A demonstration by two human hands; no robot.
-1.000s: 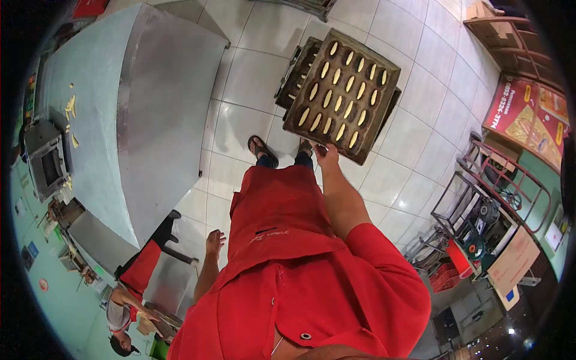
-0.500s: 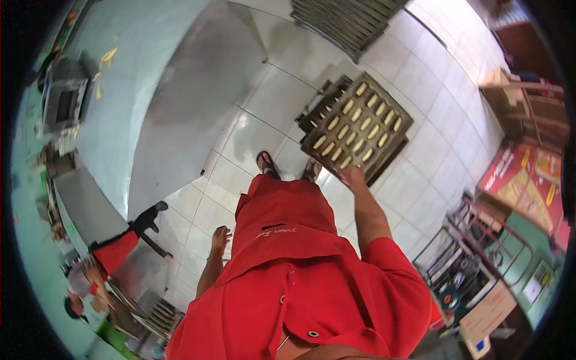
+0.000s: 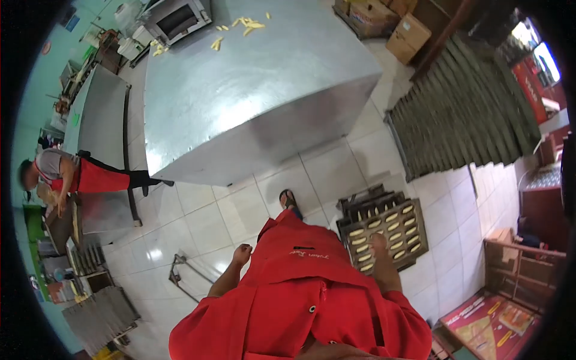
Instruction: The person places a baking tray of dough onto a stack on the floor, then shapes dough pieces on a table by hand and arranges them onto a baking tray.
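Observation:
My right hand (image 3: 378, 243) is in front of a dark metal tray (image 3: 397, 220) that bears rows of pale, oblong dough pieces (image 3: 393, 227). Its fingers are loosely bent with nothing visible in them; I cannot tell whether it touches the tray. The tray sits low, on top of other dark trays (image 3: 375, 196) near the floor. To the left of my red apron (image 3: 312, 252), my left hand (image 3: 242, 254) hangs with its fingers curled in and nothing in it.
A large metal-topped table (image 3: 252, 72) stands ahead, with dough strips (image 3: 249, 25) and a microwave-like appliance (image 3: 179, 21). A stack of dark ridged trays (image 3: 468, 108) is at right. A co-worker (image 3: 66, 174) in a red apron is at far left. A metal frame (image 3: 177, 270) lies nearby.
My view has turned left, bringing the metal table to the front. My right hand, earlier at the tray's near edge, now appears over the tray. The tray stack appears lower in view.

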